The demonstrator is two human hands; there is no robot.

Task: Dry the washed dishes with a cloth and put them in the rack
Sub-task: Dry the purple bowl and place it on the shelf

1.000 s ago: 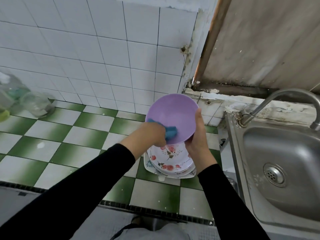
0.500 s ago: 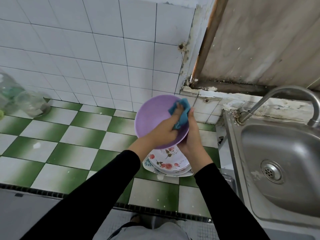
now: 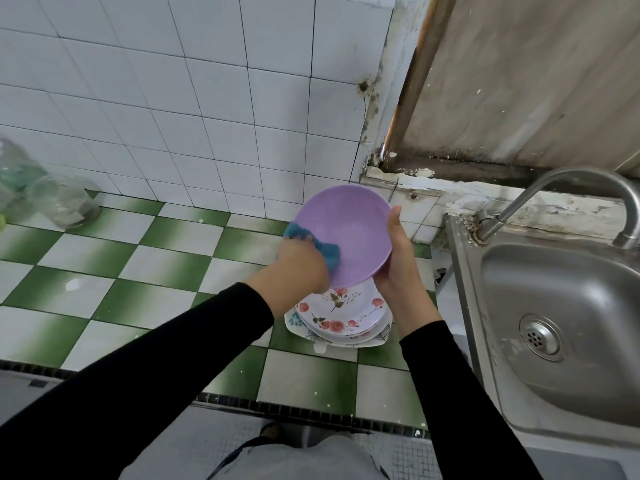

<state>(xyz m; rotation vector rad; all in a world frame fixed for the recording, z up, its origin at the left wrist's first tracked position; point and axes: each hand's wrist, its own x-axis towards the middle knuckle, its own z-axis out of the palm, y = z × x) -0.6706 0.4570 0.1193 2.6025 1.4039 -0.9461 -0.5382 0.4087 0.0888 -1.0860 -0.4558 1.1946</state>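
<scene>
Purple plate (image 3: 349, 233): held in the air, tilted with its hollow face toward the camera, above and partly in front of the stack of flowered plates (image 3: 341, 317)
Left grip (image 3: 303, 265): clenched round the blue cloth (image 3: 328, 253), pressing it against the plate's lower left rim
Blue cloth: bunched; one end sticks out above the knuckles, the other lies on the plate's face
Right grip (image 3: 398, 261): grasping the plate at its right edge, thumb lying up along the rim, fingers hidden behind the plate
Stack of flowered plates: on the green-and-white checked surface (image 3: 166, 261), near the sink (image 3: 554, 306)
Sink: steel, at the right, tap (image 3: 568, 181) curving over it
Glass jar (image 3: 64, 206): far left on the surface, by the tiled wall (image 3: 207, 98)
</scene>
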